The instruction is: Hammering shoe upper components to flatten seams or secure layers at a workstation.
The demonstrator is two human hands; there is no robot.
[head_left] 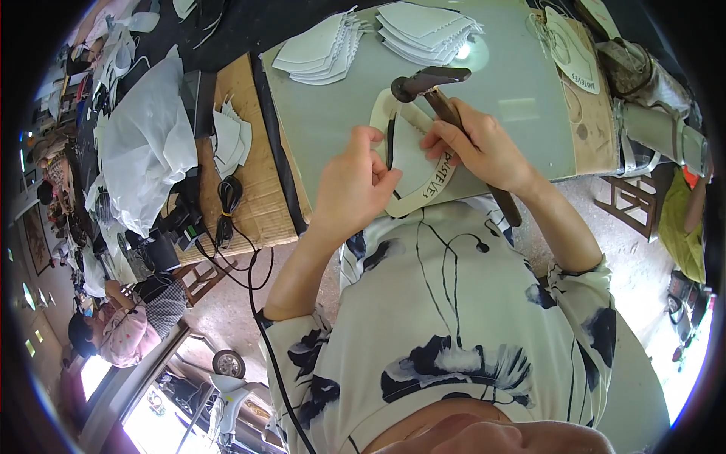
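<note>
The right hand (482, 144) is closing around a hammer (446, 110), whose long axis is slanting from 11 to 5 o'clock, its head lying crosswise at the upper end and its handle's butt pointing to 5. Beneath, a cream curved piece (425, 194) is lying at the table's (514, 91) near edge, roughly along 12 to 6. The left hand (355, 180) is curling narrowly at its 9 o'clock edge beside a black strip (391, 142); whether it is pinching that, I cannot tell. The right hand is covering part of the piece's 3 o'clock side. White stacks are resting at 11 (321, 49) and 12 (423, 34), a pale template (571, 53) at 2.
</note>
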